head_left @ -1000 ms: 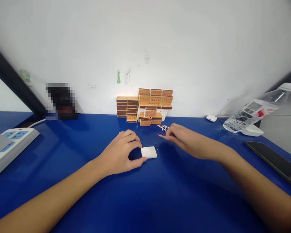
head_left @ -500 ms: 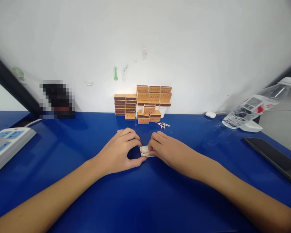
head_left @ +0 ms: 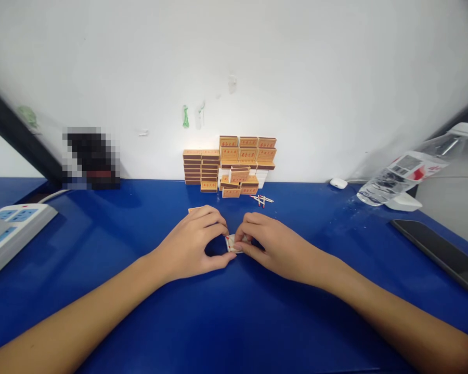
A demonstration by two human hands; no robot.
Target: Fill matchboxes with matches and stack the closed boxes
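Note:
A small white matchbox tray (head_left: 230,246) lies on the blue table, with a few red match heads at its left end. My left hand (head_left: 197,243) grips the tray's left end, thumb on the near side and fingers on the far side. Over the tray, my right hand (head_left: 269,241) has thumb and fingers pinched together inside it; whatever they hold is hidden. The right part of the tray is covered by those fingers. Behind my left hand the edge of an orange piece (head_left: 193,210) peeks out, mostly hidden.
Stacked matchboxes (head_left: 247,154) stand against the wall, with several loose matches (head_left: 262,200) in front. At the right are a tilted plastic bottle (head_left: 407,169), a white earbud case (head_left: 338,183) and a phone (head_left: 440,254). A power strip (head_left: 23,228) lies at the left.
My right hand's fingertips have shifted slightly left and toward me within the tray, and the thumb now shows more. My left hand keeps its hold on the tray's end.

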